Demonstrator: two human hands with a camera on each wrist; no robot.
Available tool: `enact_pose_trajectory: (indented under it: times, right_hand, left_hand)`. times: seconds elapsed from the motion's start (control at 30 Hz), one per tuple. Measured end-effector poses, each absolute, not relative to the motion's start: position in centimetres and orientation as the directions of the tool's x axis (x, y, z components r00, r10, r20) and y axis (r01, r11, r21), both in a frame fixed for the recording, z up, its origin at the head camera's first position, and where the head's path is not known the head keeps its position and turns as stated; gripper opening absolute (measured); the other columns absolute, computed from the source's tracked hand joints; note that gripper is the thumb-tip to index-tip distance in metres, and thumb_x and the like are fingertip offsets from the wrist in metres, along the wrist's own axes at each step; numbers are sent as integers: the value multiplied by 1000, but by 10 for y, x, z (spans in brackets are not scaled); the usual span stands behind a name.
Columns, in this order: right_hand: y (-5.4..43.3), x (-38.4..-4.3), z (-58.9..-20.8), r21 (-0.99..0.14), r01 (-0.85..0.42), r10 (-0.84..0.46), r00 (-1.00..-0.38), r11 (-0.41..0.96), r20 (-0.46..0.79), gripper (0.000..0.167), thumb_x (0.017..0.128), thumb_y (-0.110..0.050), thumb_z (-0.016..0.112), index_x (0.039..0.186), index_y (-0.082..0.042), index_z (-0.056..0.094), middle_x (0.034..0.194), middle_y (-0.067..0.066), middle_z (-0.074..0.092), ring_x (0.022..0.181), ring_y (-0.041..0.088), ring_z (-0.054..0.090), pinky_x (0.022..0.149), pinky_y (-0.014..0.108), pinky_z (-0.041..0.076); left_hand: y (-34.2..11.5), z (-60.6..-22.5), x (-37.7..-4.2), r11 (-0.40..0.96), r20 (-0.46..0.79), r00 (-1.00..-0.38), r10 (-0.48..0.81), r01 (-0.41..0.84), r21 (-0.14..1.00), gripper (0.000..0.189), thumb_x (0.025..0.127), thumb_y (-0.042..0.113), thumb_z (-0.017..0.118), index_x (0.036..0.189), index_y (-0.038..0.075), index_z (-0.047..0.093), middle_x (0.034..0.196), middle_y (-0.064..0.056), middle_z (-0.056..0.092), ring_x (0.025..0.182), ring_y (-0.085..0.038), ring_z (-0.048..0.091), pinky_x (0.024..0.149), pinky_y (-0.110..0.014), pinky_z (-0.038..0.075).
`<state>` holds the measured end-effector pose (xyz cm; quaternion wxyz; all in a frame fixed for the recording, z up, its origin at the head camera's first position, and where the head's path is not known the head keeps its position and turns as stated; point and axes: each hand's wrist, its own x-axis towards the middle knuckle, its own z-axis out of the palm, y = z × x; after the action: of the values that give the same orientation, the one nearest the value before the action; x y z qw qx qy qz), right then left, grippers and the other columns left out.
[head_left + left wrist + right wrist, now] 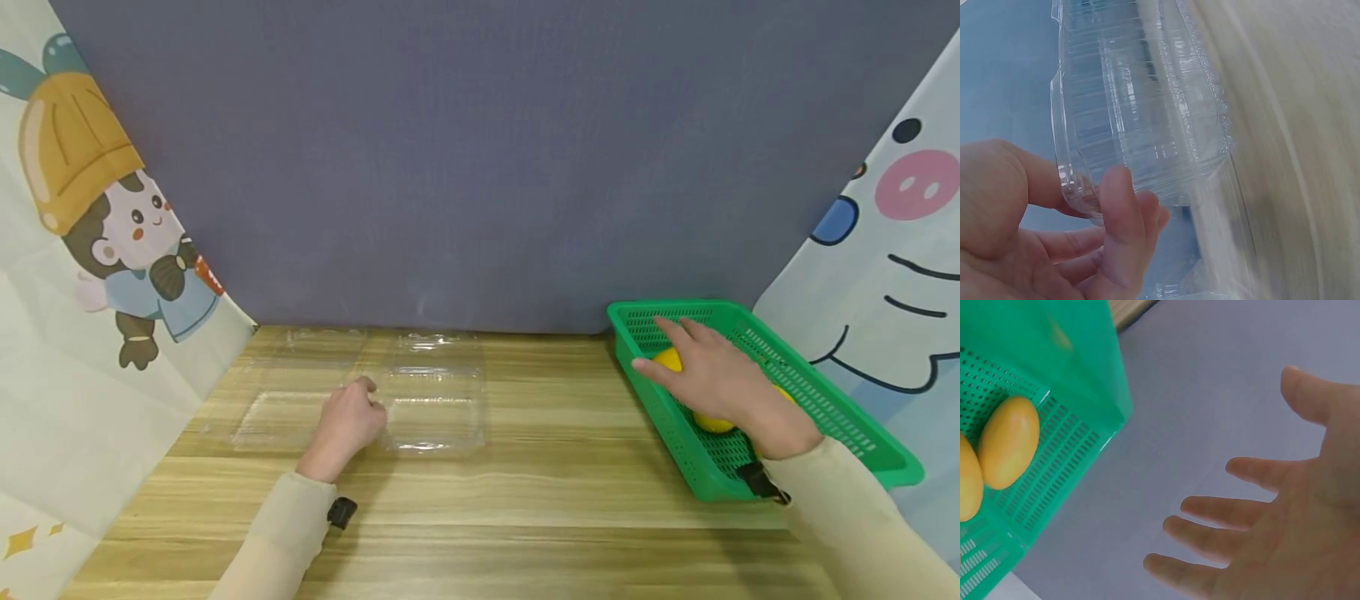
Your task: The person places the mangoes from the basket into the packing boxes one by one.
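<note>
My left hand (348, 423) pinches the rim of a clear plastic clamshell container (1129, 94), with the thumb on one side of the edge and curled fingers on the other. In the head view, this hand is between two clear sections, at the left edge of the right-hand container (435, 421). Another clear container (273, 417) lies to its left. My right hand (712, 375) hovers over a green plastic basket (663, 425), fingers spread and holding nothing. Inside the basket are smooth yellow oval fruits (1009, 442), partly hidden by the hand in the head view.
The wood-grain table (547, 483) extends between the containers and the basket. A grey-blue backdrop (480, 167) rises behind it. Printed cloth panels with cartoon figures flank both sides, the right one (900, 275) close to the basket.
</note>
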<state>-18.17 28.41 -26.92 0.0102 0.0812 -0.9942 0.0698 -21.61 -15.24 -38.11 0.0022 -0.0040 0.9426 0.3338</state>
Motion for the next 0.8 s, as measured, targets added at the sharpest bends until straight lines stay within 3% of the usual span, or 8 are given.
enact_pose_trajectory:
  times: [0.33,0.8]
  right_hand:
    - [297,-187,-268,-165,-139,-142,-990,976,-4,93,88,-68,35,149,-3,12,146,37,12,129,57,13,97,73,17]
    - [318,-197,-271,-249,-138,-145,-989,959,-12,89,92,-61,39,147,3,12,145,37,13,128,57,14,96,72,18]
  left_hand:
    - [-153,-383,-222,760,-33,-999,-11,-30,650,46,82,8,49,127,-4,47,67,-8,56,47,-15,45,43,-28,41]
    - [-156,-386,-226,726,-39,-999,17,-15,688,44,83,10,53,125,-2,49,83,-9,63,57,-17,56,51,-30,44]
